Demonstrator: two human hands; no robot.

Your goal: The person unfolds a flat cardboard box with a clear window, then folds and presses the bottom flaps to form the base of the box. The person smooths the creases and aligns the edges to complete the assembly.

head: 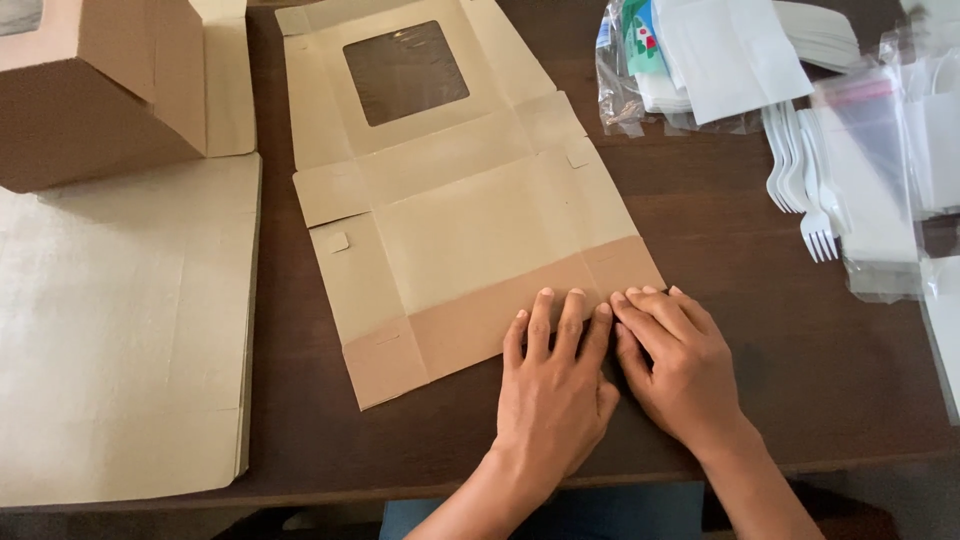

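Both hands flat, fingers extended, gripping nothing: left hand (552, 385) and right hand (680, 365) press the folded near flap of the flat brown cardboard window box (450, 200), which extends away beyond the fingertips; probably creasing.

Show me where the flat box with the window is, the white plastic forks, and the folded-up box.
flat box (470, 215), head view, on its pale middle panel.
white plastic forks (800, 175), head view, on the handles of the bunch.
folded-up box (95, 110), head view, on its brown front wall.
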